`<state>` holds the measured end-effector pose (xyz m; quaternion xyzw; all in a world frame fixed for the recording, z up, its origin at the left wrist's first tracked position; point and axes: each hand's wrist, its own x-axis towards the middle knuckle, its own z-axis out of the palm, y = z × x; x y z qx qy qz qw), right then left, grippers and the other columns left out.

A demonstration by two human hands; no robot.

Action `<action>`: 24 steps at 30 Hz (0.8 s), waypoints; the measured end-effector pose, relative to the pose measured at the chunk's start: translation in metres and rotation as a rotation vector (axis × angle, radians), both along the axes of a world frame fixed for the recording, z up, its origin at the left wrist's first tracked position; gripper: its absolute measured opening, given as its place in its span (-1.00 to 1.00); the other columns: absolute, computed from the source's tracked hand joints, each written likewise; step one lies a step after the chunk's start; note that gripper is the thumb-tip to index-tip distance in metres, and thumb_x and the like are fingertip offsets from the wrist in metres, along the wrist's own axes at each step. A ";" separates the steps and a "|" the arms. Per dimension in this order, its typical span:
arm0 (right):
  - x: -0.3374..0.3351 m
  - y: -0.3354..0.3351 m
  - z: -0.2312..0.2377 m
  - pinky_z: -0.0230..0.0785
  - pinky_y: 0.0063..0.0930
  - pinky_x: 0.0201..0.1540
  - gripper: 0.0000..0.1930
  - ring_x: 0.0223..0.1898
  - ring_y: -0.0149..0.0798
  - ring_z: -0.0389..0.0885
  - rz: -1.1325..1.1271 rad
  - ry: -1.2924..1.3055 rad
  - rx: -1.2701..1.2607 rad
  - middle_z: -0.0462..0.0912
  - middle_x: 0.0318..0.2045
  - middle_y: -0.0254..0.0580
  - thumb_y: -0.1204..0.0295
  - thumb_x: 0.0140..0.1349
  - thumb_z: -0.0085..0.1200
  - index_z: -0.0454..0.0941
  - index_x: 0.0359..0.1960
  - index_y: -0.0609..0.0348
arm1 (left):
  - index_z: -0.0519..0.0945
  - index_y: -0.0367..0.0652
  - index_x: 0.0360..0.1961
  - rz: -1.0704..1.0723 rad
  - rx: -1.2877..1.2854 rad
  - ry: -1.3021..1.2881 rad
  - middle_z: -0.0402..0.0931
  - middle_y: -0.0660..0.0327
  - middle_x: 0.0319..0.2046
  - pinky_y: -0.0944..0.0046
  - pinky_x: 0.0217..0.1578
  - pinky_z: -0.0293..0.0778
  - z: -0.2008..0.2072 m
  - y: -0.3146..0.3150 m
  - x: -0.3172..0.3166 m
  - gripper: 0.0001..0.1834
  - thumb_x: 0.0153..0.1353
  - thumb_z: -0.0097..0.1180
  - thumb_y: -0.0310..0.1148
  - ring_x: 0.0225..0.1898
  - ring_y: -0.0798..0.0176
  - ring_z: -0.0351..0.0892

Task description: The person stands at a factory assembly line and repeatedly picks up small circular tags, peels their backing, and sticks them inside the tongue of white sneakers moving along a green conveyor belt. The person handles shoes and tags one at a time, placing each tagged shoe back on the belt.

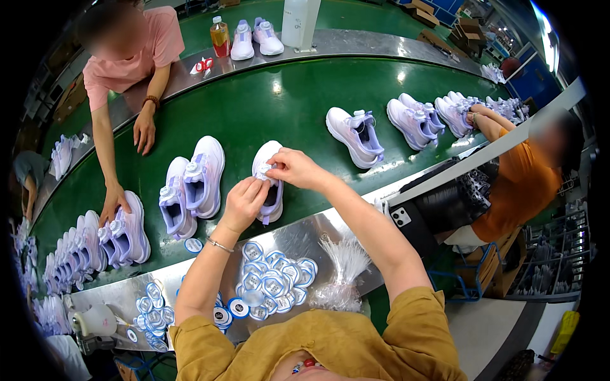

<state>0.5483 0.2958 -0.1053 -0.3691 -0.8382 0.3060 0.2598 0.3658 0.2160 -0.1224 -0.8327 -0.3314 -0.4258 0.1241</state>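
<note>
One white and lavender sneaker (265, 152) lies on the green belt in front of me, toe pointing away. Over its upper, both my hands meet at the white round dial (264, 169). My left hand (244, 200), a bracelet on its wrist, pinches at the shoe's near side, fingertips together. From the right, my right hand (295, 169) pinches close to the dial with thumb and forefinger. Whatever small piece is between the fingertips is too small to make out. A pair of like sneakers (206, 171) stands just left of my hands.
Round blue-and-white tags (273, 282) and a bundle of clear plastic strands (343, 267) lie on the metal ledge (318, 225). Across the belt, a person in pink (143, 38) touches a sneaker (133, 222). Another in orange (521, 178) reaches among shoes at right.
</note>
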 end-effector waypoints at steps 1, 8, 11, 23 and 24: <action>-0.004 -0.005 0.000 0.36 -0.37 -0.38 -0.71 -0.45 -0.20 0.52 -0.031 -0.017 0.018 0.54 -0.46 -0.10 0.30 0.08 0.23 0.56 -0.30 0.28 | 0.57 -0.33 -0.29 0.002 -0.002 0.002 0.50 0.12 -0.34 0.18 -0.30 0.55 -0.001 0.000 -0.002 -0.68 -0.20 0.13 -0.56 -0.30 0.08 0.55; -0.011 -0.020 0.001 0.41 -0.27 -0.27 -0.68 -0.33 -0.07 0.56 -0.128 -0.047 -0.102 0.58 -0.35 -0.08 0.20 0.10 0.16 0.56 -0.26 0.20 | 0.57 -0.33 -0.26 0.012 -0.031 -0.029 0.50 0.10 -0.31 0.18 -0.30 0.53 -0.007 -0.001 -0.006 -0.66 -0.19 0.13 -0.60 -0.30 0.06 0.55; 0.005 -0.026 0.022 0.41 -0.32 -0.19 -0.62 -0.26 -0.10 0.57 -0.218 0.006 -0.068 0.57 -0.27 -0.08 0.20 0.12 0.14 0.53 -0.12 0.19 | 0.54 -0.33 -0.14 0.082 -0.073 -0.108 0.50 0.08 -0.28 0.20 -0.29 0.52 -0.003 -0.003 -0.009 -0.62 -0.09 0.18 -0.59 -0.27 0.03 0.53; 0.137 -0.018 0.003 0.39 -0.09 -0.23 -0.75 -0.27 0.14 0.51 -0.702 -0.454 0.314 0.45 -0.31 0.12 0.28 0.11 0.18 0.57 -0.37 0.24 | 0.55 -0.16 -0.24 0.479 -0.764 -0.327 0.48 0.03 -0.43 -0.03 -0.38 0.41 -0.016 0.013 0.016 -0.78 0.13 0.11 -0.29 -0.38 -0.12 0.52; 0.117 -0.028 0.004 0.39 -0.08 -0.26 -0.75 -0.30 0.12 0.50 -0.687 -0.470 0.375 0.45 -0.32 0.10 0.25 0.11 0.18 0.58 -0.38 0.22 | 0.55 -0.18 -0.23 0.477 -0.791 -0.329 0.49 0.03 -0.40 -0.01 -0.35 0.42 -0.015 0.019 0.020 -0.76 0.14 0.11 -0.28 -0.34 -0.11 0.52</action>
